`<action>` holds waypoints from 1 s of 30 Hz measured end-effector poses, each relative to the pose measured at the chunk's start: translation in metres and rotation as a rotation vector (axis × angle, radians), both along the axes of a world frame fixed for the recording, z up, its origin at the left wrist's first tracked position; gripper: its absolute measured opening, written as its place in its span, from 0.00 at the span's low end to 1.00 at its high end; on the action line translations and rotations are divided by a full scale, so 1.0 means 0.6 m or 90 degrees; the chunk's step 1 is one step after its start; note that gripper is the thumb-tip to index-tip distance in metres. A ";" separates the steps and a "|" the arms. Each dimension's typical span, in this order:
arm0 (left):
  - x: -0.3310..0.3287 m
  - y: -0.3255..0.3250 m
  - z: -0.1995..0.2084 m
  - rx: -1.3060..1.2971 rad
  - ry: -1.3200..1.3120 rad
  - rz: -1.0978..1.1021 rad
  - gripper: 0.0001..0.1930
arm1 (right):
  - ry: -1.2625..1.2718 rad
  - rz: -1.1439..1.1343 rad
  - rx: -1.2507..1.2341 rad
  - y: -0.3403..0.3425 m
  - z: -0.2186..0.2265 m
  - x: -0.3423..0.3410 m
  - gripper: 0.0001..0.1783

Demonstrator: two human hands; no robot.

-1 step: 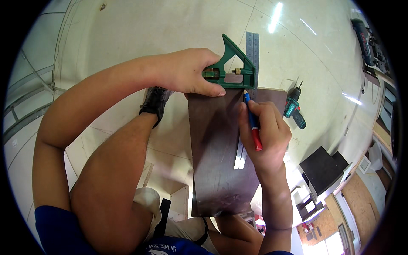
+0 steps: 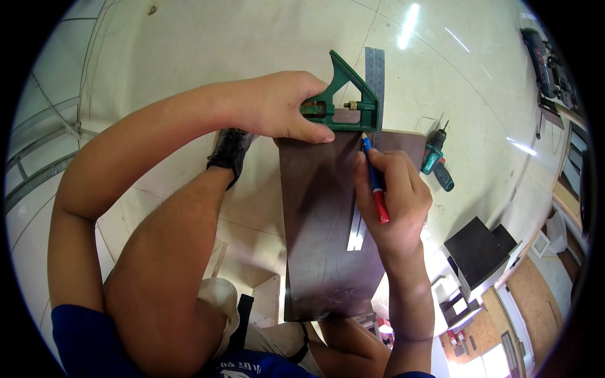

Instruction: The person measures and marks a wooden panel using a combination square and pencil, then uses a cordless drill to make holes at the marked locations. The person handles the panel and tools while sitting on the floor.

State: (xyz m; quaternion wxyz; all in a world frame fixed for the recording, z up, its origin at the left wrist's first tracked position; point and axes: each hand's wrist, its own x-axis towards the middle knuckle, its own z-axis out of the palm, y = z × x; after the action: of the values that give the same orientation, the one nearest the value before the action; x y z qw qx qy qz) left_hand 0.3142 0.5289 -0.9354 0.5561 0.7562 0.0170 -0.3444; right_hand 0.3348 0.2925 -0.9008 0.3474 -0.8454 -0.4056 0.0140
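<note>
A dark brown board (image 2: 321, 252) extends away from me, its near end by my lap. Against its far edge lies the green head of a combination square (image 2: 346, 120), and the square's steel blade (image 2: 375, 69) runs along the board and out past that edge. My left hand (image 2: 293, 107) grips the green head, thumb over the board. In my right hand (image 2: 397, 189) is a blue and red pencil (image 2: 373, 170). The pencil's tip meets the board beside the blade, close to the green head. My right fingers hide the middle of the blade.
On the pale floor right of the board lies a green and black cordless drill (image 2: 436, 157). Farther right are a black panel (image 2: 476, 249) and, at the upper right, another power tool (image 2: 535, 60). My leg and dark shoe (image 2: 230, 154) are left of the board.
</note>
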 end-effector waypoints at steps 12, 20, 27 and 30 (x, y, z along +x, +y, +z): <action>-0.001 0.000 -0.004 -0.025 -0.022 -0.011 0.19 | 0.029 0.008 -0.072 0.005 0.025 -0.003 0.10; -0.001 -0.001 -0.002 0.006 -0.024 -0.016 0.18 | 0.019 -0.001 -0.045 0.011 0.016 -0.002 0.10; 0.001 -0.002 -0.001 0.016 -0.028 -0.011 0.19 | -0.008 0.039 0.013 -0.006 0.006 0.006 0.08; 0.003 -0.002 0.000 0.032 -0.025 -0.021 0.19 | -0.092 0.070 0.067 -0.020 -0.003 0.013 0.12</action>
State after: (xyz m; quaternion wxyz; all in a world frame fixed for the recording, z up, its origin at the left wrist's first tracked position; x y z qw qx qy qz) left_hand 0.3162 0.5276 -0.9356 0.5313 0.7769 0.0024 -0.3378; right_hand 0.3424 0.2803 -0.9028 0.3600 -0.8013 -0.4753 -0.0495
